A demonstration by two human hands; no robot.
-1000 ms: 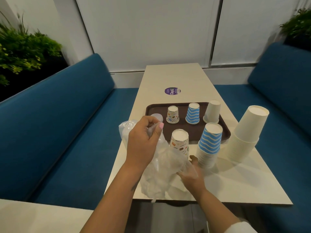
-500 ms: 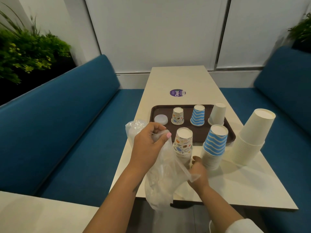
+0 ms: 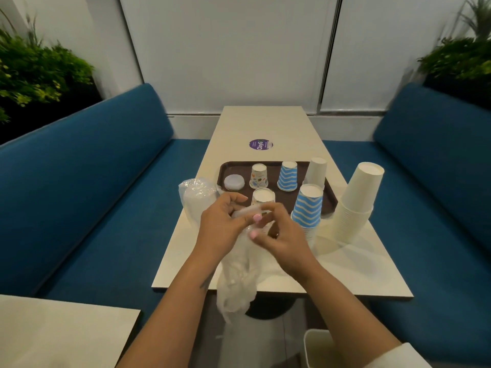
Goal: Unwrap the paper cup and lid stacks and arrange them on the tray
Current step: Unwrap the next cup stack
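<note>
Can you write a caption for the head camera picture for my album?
Both hands, left and right, pull clear plastic wrap beside upside-down cups on a brown tray.

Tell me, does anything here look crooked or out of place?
Mostly tidy, but the tall white cup stack leans left instead of standing straight, and a loose plastic wrapper held by both hands dangles over the table's near edge.

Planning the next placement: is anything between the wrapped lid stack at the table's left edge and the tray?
Nothing visible. The wrapped lid stack sits right beside the tray, next to the single lid. Both hands hold an empty wrapper nearer the camera.
</note>
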